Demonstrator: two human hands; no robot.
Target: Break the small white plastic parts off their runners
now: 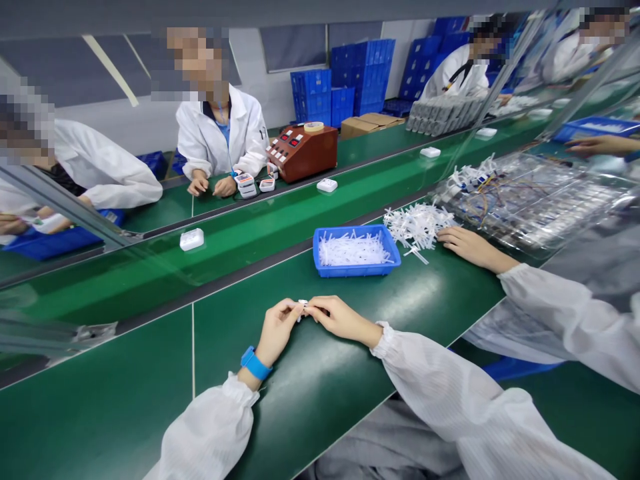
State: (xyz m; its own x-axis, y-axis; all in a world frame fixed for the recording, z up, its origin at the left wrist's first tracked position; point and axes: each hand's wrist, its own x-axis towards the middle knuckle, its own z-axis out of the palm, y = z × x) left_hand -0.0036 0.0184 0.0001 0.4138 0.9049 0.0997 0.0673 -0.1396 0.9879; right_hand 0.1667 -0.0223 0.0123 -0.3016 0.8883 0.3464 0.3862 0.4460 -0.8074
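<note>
Over the green bench, my left hand point(279, 327) and my right hand point(341, 317) meet fingertip to fingertip. Pinched between them is a small white piece point(303, 303), mostly covered by the fingers, so its exact kind does not show. A blue band circles my left wrist. Beyond my hands stands a blue tray point(357, 271) holding many thin white strips point(354, 249). Beside the tray, to its right, a loose pile of white strip-like pieces point(417, 223) lies on the bench.
A co-worker's hand point(467, 247) rests by the pile. Behind it lies a clear plastic tray point(545, 200) with wired parts. White devices point(192, 239) sit on the green conveyor point(260, 223). Across it are a brown control box point(310, 153) and seated people. Metal posts point(75, 200) rise at left.
</note>
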